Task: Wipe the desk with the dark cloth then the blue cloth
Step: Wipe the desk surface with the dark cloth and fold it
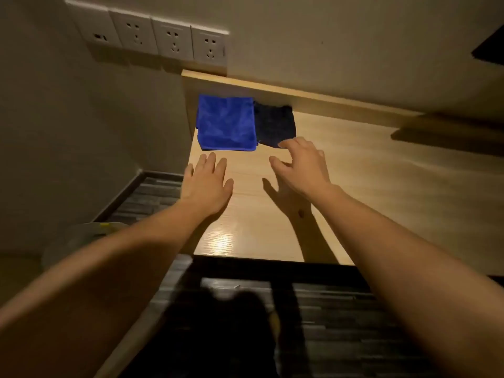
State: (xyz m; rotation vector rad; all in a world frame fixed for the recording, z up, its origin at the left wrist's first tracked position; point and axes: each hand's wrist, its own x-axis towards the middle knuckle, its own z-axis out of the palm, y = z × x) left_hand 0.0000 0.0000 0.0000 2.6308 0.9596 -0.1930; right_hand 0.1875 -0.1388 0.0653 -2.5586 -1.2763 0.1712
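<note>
A folded blue cloth lies at the far left corner of the light wooden desk. Right beside it, touching its right edge, lies a folded dark cloth. My right hand hovers just in front of the dark cloth, fingers spread, one fingertip at the cloth's near edge. My left hand is flat and spread over the desk's left edge, a little in front of the blue cloth. Neither hand holds anything.
A row of white wall sockets sits above the desk's back left corner. A raised wooden back ledge runs behind the cloths. Dark striped floor lies below the desk's front edge. A pale round object sits on the floor at left.
</note>
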